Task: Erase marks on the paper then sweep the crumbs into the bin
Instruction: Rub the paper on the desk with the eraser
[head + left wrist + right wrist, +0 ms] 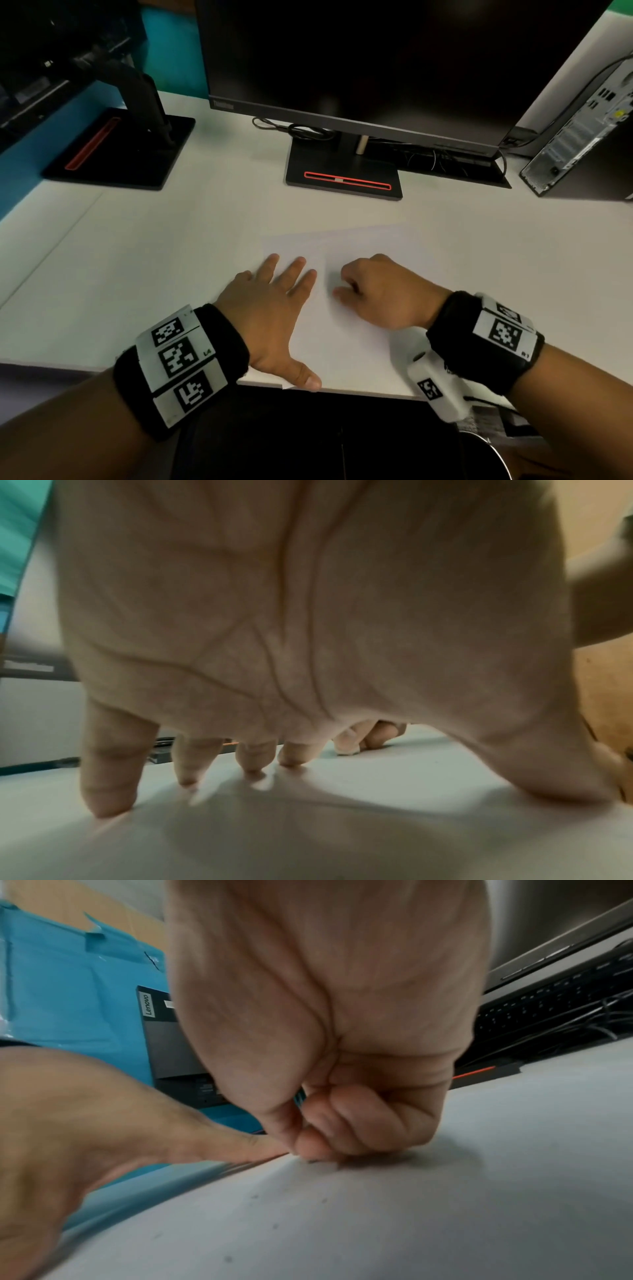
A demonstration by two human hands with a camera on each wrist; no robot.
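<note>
Paper [346, 329] lying flat on the white desk [154, 260], in front of the monitor stand [343, 171] and reaching the desk's near edge. Left hand [274, 308] pressed on the paper's left part with fingers [106, 777] straight and spread, thumb at the near edge; right hand [380, 294] just beside it on the paper, curled, thumb and fingers pinching something small with a blue-striped bit [298, 1097] showing, mostly hidden, cannot tell what. A few dark crumbs [255, 1196] scattered on the paper near the right hand.
</note>
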